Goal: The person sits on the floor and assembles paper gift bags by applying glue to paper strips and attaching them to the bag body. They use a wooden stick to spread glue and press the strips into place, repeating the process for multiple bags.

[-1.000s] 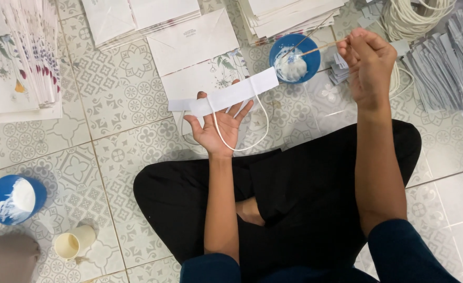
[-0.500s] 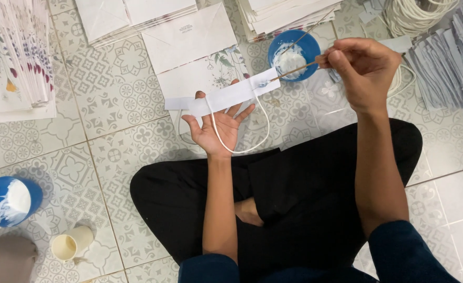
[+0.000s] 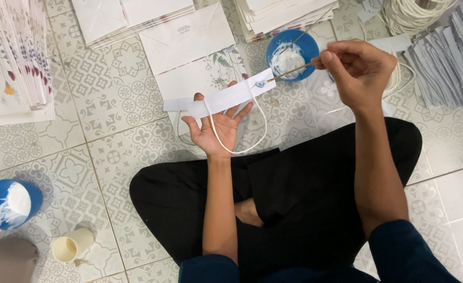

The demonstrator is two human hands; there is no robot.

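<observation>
On a patterned tile floor (image 3: 111,84) ringed with stacks of paper bags (image 3: 132,15), a person sits cross-legged, gluing. The left hand (image 3: 218,126) lies palm up, fingers spread wide, with a white paper strip (image 3: 226,98) resting across them and a white cord loop (image 3: 239,133) hanging from the strip. The right hand (image 3: 360,71) is closed in a pinch on a thin stick (image 3: 289,72), whose tip touches the strip's right end, just below a blue glue bowl (image 3: 291,50). The step in hand appears to be spreading glue on the strip; the next move likely calls for a steady stroke along its length without tipping it off the open palm. Counted: 1 strip, 1 loop, 1 stick in hand and a 2nd in the bowl, 2 blue bowls, the other (image 3: 10,203) at lower left beside 1 small cream cup (image 3: 72,245). A flat bag (image 3: 195,47) lies just beyond the strip, and a cord coil (image 3: 415,15) sits at top right.
</observation>
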